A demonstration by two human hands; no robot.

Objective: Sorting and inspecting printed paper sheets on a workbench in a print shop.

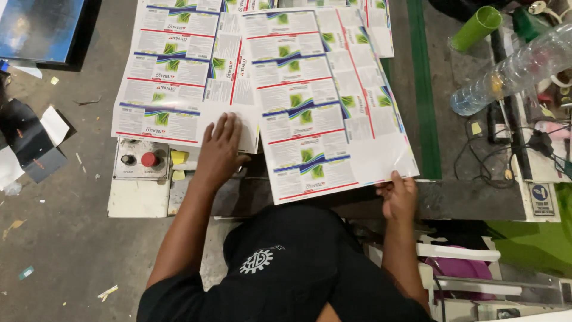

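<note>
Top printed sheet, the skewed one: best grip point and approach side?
Take the top printed sheet at its near right corner, coming from the person's side. That corner overhangs the table edge, so fingers can likely get under it; the right hand already pinches there. The left hand lies flat on the left stack.

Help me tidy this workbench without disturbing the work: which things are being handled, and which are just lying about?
In hand:
- left hand flat on the left printed sheet
- right hand holding the corner of the right printed sheet

Lying about:
- clear plastic bottle
- green tube
- cables
- paper scraps on the floor
</note>
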